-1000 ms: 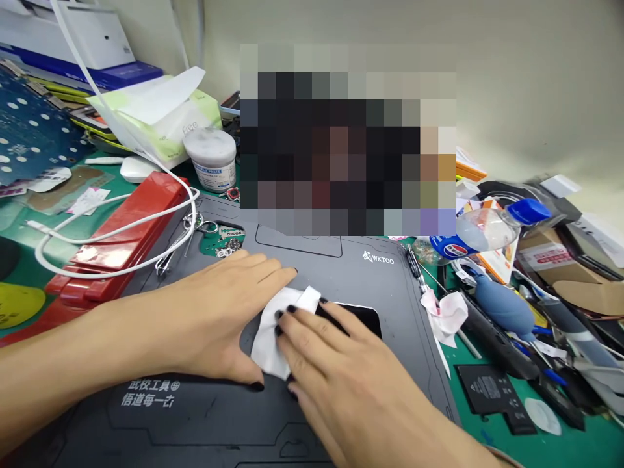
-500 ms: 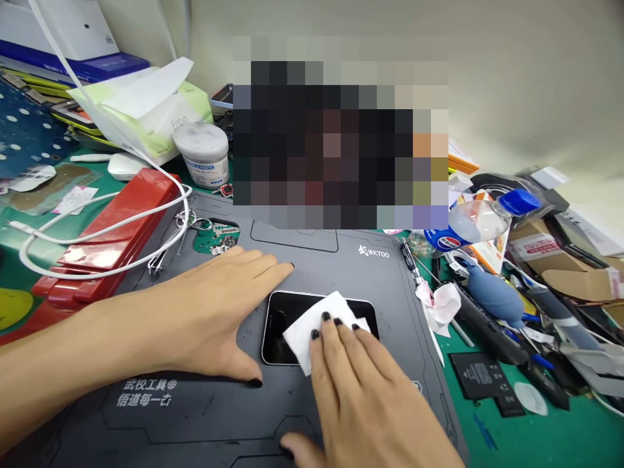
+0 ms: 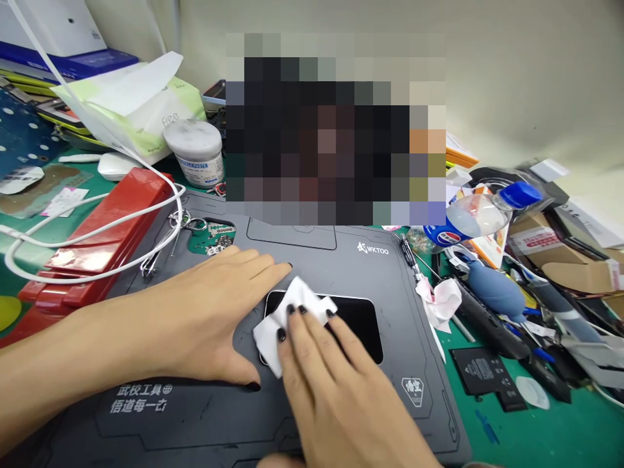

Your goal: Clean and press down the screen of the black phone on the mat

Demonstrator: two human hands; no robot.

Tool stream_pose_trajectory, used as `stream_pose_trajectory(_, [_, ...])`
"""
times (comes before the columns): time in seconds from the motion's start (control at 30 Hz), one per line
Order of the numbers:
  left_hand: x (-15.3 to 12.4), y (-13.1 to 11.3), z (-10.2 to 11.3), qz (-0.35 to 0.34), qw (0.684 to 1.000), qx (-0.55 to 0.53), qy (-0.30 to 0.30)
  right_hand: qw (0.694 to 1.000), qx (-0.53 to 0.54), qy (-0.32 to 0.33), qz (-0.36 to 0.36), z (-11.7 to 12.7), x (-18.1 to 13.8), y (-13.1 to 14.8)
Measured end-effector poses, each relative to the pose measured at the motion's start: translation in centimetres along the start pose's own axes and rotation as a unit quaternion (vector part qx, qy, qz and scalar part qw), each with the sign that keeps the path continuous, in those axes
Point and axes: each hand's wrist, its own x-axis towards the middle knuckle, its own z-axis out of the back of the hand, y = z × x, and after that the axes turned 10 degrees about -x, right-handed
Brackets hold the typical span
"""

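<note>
A phone (image 3: pixel 363 328) with a dark glass face and a thin silver rim lies flat on the grey work mat (image 3: pixel 229 422). My right hand (image 3: pixel 331 383) presses a folded white tissue (image 3: pixel 268 331) onto the left part of the phone, holding it under nearly straight fingertips. Part of the tissue reaches past the phone's left edge. My left hand (image 3: pixel 214 318) rests on the mat just left of the phone, thumb and fingers spread around that end. It holds nothing, and whether it touches the phone's edge I cannot tell.
Left lie a red tool (image 3: pixel 102 227), a white cable (image 3: pixel 182 208), tweezers (image 3: pixel 156 253) and a paste jar (image 3: pixel 195 153). Right are a bottle (image 3: pixel 478 218), a blue air blower (image 3: pixel 497 289), a flat black battery (image 3: pixel 487 377) and crumpled tissue (image 3: pixel 439 302). A blurred-out area covers the back.
My right hand has slid the tissue leftward across the phone, uncovering the right part of its glass. The left hand keeps its place beside the phone. The view has shifted slightly.
</note>
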Motion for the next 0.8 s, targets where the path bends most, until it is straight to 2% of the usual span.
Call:
stream_pose_trajectory(0.13, [0.0,0.1,-0.1,0.001,1.0,0.01,-0.004,0.996,-0.061,0.044,-0.048,0.2,-0.6,0.2])
stream_pose_trajectory(0.3, [0.0,0.0,0.0,-0.006,1.0,0.005,-0.003,0.999,0.004,0.008,0.034,0.0,0.1,0.6])
stream_pose_trajectory(0.47, [0.0,-0.1,0.0,0.005,1.0,0.014,-0.002,0.998,-0.046,0.043,-0.03,0.0,-0.1,0.6])
stream_pose_trajectory(0.6, [0.1,0.0,-0.1,0.0,1.0,0.006,0.0,1.0,-0.01,0.01,0.014,-0.1,-0.6,1.2])
stream_pose_trajectory(0.73, [0.0,0.2,0.0,0.012,1.0,0.006,0.014,0.996,-0.047,0.074,-0.033,0.3,-1.4,1.7])
stream_pose_trajectory(0.8, [-0.1,0.2,0.0,0.018,1.0,0.003,0.02,0.995,-0.039,0.088,-0.028,0.3,-1.8,1.8])
